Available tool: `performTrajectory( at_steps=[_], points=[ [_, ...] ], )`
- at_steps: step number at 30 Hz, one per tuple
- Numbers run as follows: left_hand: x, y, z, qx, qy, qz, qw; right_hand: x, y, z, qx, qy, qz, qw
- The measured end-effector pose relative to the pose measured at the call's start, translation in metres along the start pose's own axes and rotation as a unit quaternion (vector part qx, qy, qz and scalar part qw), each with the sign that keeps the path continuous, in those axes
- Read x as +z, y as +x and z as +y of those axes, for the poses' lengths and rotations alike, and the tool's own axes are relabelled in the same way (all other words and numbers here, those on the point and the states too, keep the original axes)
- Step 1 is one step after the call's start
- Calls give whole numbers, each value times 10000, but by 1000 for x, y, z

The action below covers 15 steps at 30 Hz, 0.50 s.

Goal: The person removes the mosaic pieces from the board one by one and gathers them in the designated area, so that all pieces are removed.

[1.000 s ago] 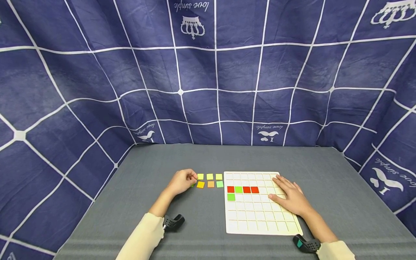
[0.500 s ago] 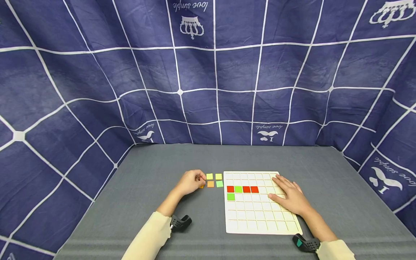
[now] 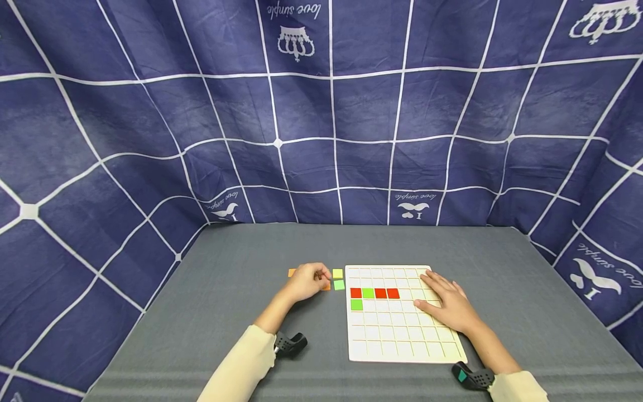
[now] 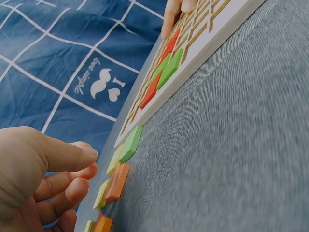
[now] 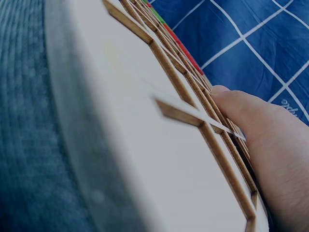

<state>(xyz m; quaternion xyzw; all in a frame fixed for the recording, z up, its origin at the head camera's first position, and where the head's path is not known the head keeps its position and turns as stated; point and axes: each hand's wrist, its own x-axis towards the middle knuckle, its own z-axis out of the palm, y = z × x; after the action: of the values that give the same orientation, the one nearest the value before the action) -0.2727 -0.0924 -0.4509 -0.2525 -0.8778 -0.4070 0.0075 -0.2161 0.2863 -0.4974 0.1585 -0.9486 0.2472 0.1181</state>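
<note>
My left hand [image 3: 307, 282] is over two short rows of square tiles left of the board. Its thumb and fingers are loosely bent, and no tile shows between them in the left wrist view. Just beyond the fingertips lie a yellow tile [image 3: 337, 273] and a light green tile [image 3: 339, 285]. An orange tile [image 4: 117, 182] lies close by, partly covered by the hand in the head view. My right hand [image 3: 447, 304] rests with spread fingers on the right edge of the white gridded board [image 3: 382, 335].
On the board sit several red tiles [image 3: 380, 293] and two green tiles [image 3: 356, 305] near its left side. Another orange tile [image 3: 291, 272] shows behind the left hand. A grey cloth [image 3: 251, 245] covers the table, and a blue curtain [image 3: 361, 167] hangs behind it.
My left hand has moved rightward along the tile rows, covering tiles that were visible before and uncovering an orange one behind it. The right hand and the board have stayed put.
</note>
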Motion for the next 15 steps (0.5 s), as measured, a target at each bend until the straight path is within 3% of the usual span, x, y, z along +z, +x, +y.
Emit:
performTrajectory(
  at_steps=[15],
  points=[
    [17, 9, 14, 140, 77, -213, 9996, 0, 0, 0, 2, -11, 5, 10000]
  ],
)
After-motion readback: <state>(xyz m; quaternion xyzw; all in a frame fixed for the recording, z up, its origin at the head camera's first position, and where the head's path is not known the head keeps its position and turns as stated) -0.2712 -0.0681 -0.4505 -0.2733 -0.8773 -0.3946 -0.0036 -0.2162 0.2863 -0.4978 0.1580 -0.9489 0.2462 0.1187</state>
